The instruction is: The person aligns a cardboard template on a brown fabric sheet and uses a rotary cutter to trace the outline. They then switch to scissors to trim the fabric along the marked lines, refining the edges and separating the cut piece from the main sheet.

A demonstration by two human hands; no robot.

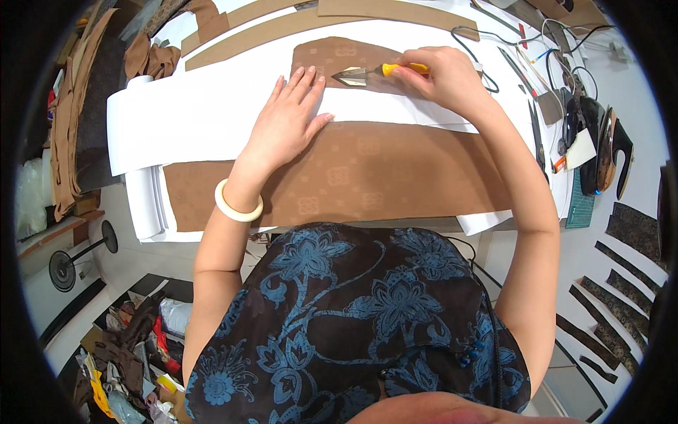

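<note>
My right hand [446, 76] is closed around the yellow handle of a trowel-shaped tool [353, 76]. Its shiny, pointed metal head lies flat against a patterned brown fabric piece [342, 53], with the tip toward my left hand. My left hand [286, 116], fingers spread, rests palm down with its fingertips on that piece's left end and the rest over white paper [191, 120]. Closer to my body, a larger brown fabric panel [374, 173] of the same pattern spreads over the table, partly under the white paper.
Brown strips [261, 42] lie along the far side. A rolled paper end [145, 201] is at the left. Cords, scissors [535, 134] and a black iron [600, 141] crowd the right. Dark fabric strips [614, 311] lie right of the table; a scrap-filled box [134, 346] stands lower left.
</note>
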